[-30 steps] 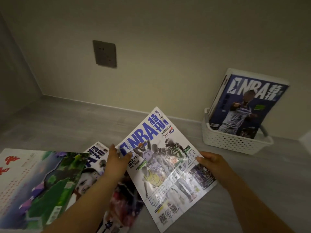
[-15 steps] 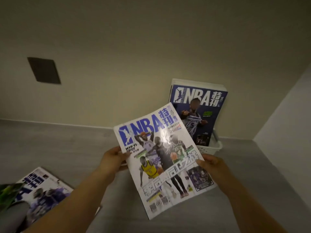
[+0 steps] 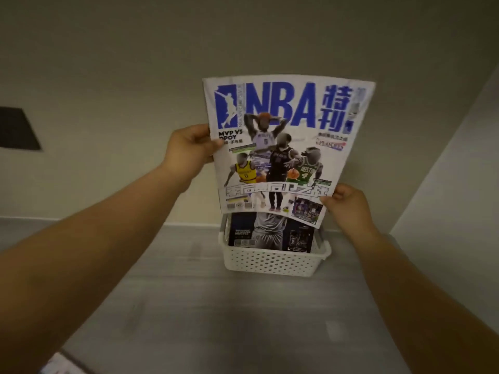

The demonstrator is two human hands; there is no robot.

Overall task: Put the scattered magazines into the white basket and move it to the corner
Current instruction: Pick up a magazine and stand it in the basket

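holding the magazine (image 3: 286, 147) upright at frame centre above the white basket (image 3: 272, 261), probably to slot it in; pinched by left hand (image 3: 189, 149) at left edge, by right hand (image 3: 348, 206) at lower corner.

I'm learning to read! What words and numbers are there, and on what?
"NBA", "特刊": white glossy magazine, top.
"MVP VS DPOY": its left edge.
"BOSTON", "4": green jersey pictured on it.
"0": yellow jersey pictured.
Its headline band and the dark magazine in the white perforated plastic basket: too blurred.
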